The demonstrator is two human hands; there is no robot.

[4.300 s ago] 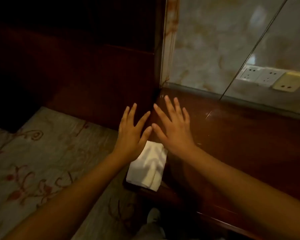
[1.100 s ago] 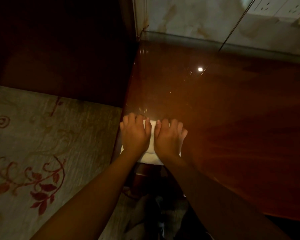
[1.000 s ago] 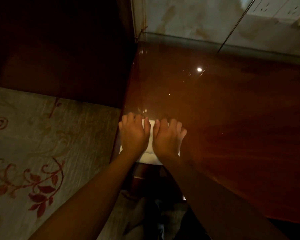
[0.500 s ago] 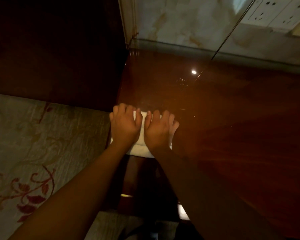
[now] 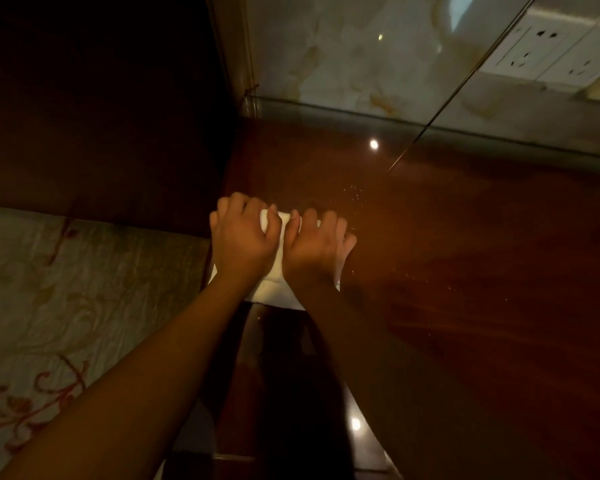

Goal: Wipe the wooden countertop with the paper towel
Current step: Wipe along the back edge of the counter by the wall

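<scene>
A folded white paper towel (image 5: 278,289) lies at the near left corner of the glossy dark wooden countertop (image 5: 465,258). Both hands rest on top of it, side by side. My left hand (image 5: 245,242) covers the towel's left part with fingers curled over its far edge. My right hand (image 5: 312,247) presses the right part, fingers bent over the far edge too. Most of the towel is hidden under the hands; its near edge shows between my wrists.
A marble wall (image 5: 361,50) with white power sockets (image 5: 548,50) stands behind the countertop. A dark wooden panel (image 5: 101,116) rises at the left. Patterned floor covering (image 5: 66,306) lies below on the left. A few small specks (image 5: 354,192) dot the counter past the towel.
Earlier my hands hovered spread above the towel; now both press down on it. Over the last second the hands and towel have slid slightly away from me along the counter.
</scene>
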